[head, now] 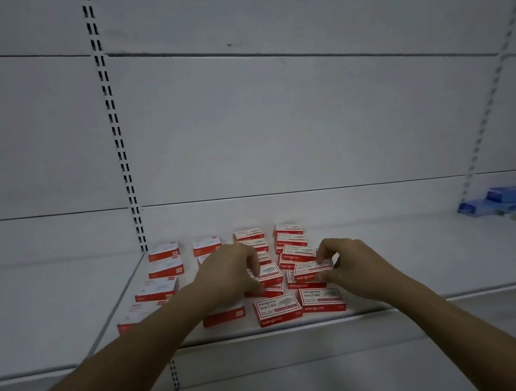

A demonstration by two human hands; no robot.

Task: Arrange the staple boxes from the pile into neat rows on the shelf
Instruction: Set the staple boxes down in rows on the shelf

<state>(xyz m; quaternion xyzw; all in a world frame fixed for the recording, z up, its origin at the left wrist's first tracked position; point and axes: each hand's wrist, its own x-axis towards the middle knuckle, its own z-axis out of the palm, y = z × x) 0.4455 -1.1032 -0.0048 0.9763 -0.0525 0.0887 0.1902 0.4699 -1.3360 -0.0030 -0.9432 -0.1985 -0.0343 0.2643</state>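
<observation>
While the left hand grips one staple box, the right hand pinches another box.

A white shelf is seen, bounded behind by a white panelled wall. Red-and-white staple boxes are laid flat on it, and the slotted upright serves as the landmark. Just right of its foot, a column of boxes is set running toward the front edge. Further right of the upright, more columns are ranged, some of their boxes overlapped and skewed. Far right of the upright, against the wall, blue packages are piled on the same shelf.
</observation>
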